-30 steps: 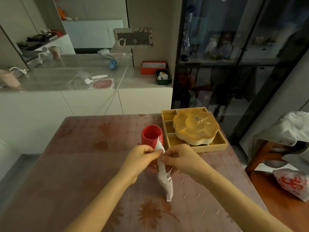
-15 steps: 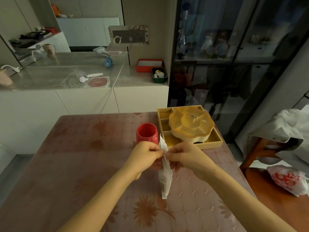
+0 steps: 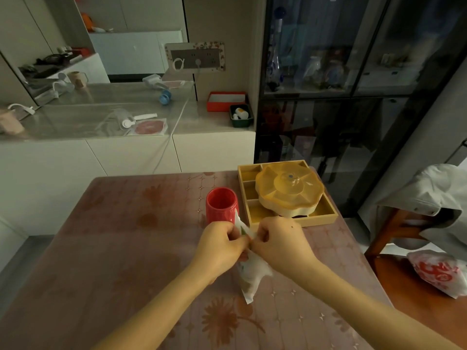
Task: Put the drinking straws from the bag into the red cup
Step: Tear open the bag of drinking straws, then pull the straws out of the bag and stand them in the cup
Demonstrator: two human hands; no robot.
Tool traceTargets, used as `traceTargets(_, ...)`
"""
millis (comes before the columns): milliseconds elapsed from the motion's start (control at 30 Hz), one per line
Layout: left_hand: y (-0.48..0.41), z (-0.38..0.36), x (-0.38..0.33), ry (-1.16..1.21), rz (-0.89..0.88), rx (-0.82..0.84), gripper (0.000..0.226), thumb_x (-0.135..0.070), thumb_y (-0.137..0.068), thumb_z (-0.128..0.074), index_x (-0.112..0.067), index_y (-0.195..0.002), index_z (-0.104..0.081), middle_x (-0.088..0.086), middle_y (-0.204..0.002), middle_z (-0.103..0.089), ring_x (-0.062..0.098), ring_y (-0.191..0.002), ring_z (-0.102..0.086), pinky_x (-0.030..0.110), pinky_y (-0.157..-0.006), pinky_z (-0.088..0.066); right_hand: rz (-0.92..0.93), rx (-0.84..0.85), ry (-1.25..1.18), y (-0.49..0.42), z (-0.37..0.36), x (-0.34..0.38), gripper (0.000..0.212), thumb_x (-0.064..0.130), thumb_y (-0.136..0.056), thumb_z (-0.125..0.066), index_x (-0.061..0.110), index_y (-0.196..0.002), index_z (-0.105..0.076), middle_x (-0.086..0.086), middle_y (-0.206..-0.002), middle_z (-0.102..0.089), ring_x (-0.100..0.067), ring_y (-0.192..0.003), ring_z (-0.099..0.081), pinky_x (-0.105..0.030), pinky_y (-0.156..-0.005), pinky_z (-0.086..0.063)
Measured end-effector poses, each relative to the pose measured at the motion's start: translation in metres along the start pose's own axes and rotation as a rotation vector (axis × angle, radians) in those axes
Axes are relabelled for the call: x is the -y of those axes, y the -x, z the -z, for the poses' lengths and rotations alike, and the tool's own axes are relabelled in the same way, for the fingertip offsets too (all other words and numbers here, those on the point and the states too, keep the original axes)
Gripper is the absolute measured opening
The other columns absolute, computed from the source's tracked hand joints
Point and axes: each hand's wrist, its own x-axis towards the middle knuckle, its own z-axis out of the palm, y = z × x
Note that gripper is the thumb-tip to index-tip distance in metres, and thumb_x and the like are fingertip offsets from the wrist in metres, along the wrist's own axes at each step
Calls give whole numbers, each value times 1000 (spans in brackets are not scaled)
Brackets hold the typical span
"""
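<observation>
A red cup (image 3: 222, 205) stands upright and open on the table, just beyond my hands. A white bag (image 3: 251, 274) hangs between my hands above the table, its lower end near the tabletop. My left hand (image 3: 219, 246) and my right hand (image 3: 276, 242) both pinch the bag's top edge, close together. The straws inside the bag are hidden from view.
A yellow compartment tray (image 3: 326, 218) carrying a yellow lidded dish (image 3: 289, 192) sits right of the cup. The table (image 3: 121, 248) has a flowered cover. A wooden chair with a grey garment (image 3: 429, 203) and a red-and-white plastic bag (image 3: 439, 271) stands at the right. A white counter lies behind.
Both hands stay pinched on the bag's top. The bag's lower part has bulged and shifted slightly; the view has tilted a little.
</observation>
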Motion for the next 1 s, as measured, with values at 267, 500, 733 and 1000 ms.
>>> traceTargets(267, 5, 29, -3, -295, -135, 96, 19, -18, -76, -65, -18, -57, -60, -2, -66, -62, 4, -60, -56, 13, -54, -44, -45, -79, -25, 9, 23, -16, 6, 19, -85, -61, 15, -84, -65, 1, -77, -64, -13, -69, -63, -23, -64, -57)
traceTargets(500, 17, 10, 17, 192, -166, 360, 103, -46, -57, -79, -62, -126, -4, -46, -126, -18, -21, -115, -29, 0, -83, -39, -30, -73, -109, 4, 20, -11, 11, 16, -82, -63, 8, -76, -67, -7, -72, -67, -20, -69, -66, -28, -62, -56)
traceTargets(733, 12, -27, 26, 297, -171, 181, 123, -45, -40, -89, -72, -119, 2, -32, -124, -38, -1, -119, -44, 27, -95, -47, -71, 26, -291, 1, 32, 2, 12, 17, -87, -62, 15, -75, -65, 1, -71, -65, -9, -59, -63, -15, -50, -52)
traceTargets(1000, 8, 25, 36, 421, -156, -40, 73, -29, -48, -87, -38, -112, -52, -8, -100, -68, 13, -95, -64, 24, -68, -55, -2, -40, -512, -20, 20, -5, 13, 21, -93, -56, 15, -85, -65, 1, -77, -71, -15, -65, -70, -25, -56, -59)
